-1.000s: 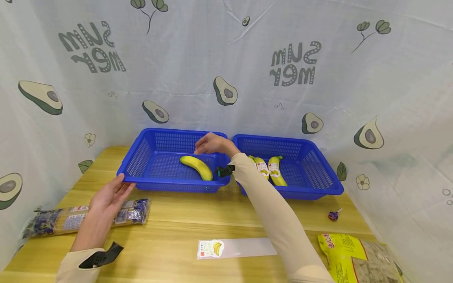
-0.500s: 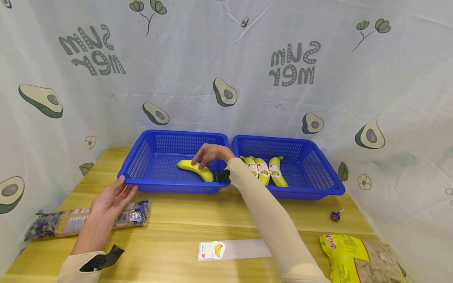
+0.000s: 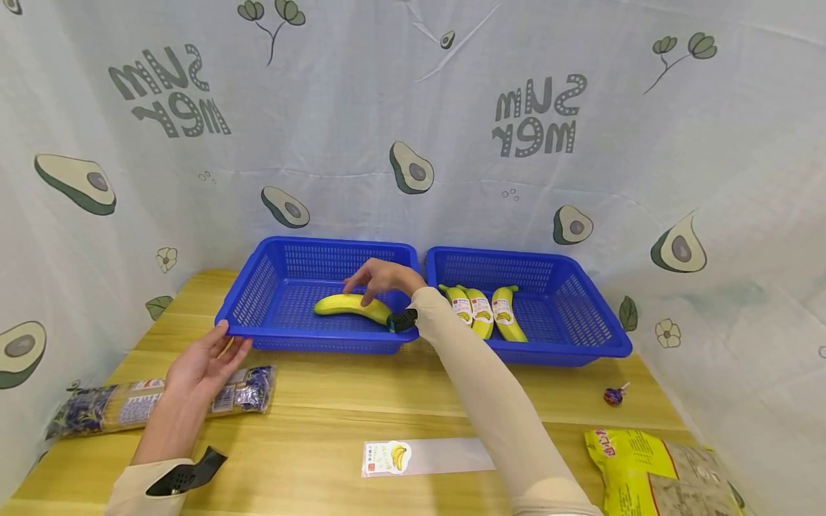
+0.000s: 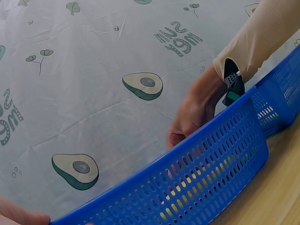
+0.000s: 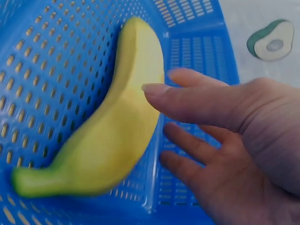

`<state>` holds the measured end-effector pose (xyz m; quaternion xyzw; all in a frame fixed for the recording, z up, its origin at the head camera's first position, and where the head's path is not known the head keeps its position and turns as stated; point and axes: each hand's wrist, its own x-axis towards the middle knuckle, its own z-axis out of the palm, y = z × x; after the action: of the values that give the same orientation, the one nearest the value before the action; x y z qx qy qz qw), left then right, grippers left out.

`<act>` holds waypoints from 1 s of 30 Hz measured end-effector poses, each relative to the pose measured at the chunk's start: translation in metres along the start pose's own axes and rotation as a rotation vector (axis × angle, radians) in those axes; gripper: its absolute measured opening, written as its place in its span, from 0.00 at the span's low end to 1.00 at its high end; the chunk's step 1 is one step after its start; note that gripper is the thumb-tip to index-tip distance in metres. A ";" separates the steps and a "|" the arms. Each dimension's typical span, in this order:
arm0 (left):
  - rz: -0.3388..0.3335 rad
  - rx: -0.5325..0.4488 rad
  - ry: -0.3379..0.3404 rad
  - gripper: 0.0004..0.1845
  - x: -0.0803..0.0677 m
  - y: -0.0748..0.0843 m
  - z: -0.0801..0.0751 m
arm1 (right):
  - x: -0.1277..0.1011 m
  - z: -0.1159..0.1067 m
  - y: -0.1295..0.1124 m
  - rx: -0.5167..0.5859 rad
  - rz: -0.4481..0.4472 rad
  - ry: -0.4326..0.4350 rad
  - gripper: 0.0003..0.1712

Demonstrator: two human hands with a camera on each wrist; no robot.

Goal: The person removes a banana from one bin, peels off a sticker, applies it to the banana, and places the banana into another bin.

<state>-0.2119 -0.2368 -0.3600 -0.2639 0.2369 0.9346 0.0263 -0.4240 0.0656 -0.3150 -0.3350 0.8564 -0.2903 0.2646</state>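
Turned flatter, banana (image 3: 351, 305) is lying under relaxed right hand (image 3: 381, 277); open left hand (image 3: 205, 360) is touching basket (image 3: 271, 287)

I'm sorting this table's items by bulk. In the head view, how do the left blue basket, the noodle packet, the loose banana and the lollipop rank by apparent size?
1. Left blue basket, clearly largest.
2. Noodle packet, though it lies nearer the camera than the basket.
3. Loose banana inside that basket, touched by the right hand.
4. Lollipop, by far the smallest.
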 end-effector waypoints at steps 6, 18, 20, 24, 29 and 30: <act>0.007 0.003 0.000 0.21 0.000 -0.001 0.000 | -0.004 -0.001 0.011 0.042 0.075 0.049 0.36; -0.011 0.000 -0.009 0.17 0.002 0.000 -0.001 | -0.002 0.003 0.012 0.045 0.141 0.147 0.26; -0.014 0.001 -0.008 0.17 0.002 0.000 -0.001 | -0.003 0.004 0.013 0.057 0.149 0.160 0.24; -0.023 0.002 -0.009 0.16 0.001 -0.001 -0.001 | -0.005 0.005 0.015 0.107 0.141 0.167 0.24; -0.027 -0.014 -0.003 0.15 0.001 -0.001 0.000 | -0.006 0.003 0.014 0.156 0.069 0.187 0.25; -0.025 -0.016 0.002 0.16 0.001 0.000 -0.001 | -0.006 0.002 0.013 0.165 0.052 0.191 0.25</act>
<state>-0.2128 -0.2369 -0.3612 -0.2682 0.2264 0.9357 0.0354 -0.4244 0.0771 -0.3243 -0.2605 0.8594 -0.3835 0.2158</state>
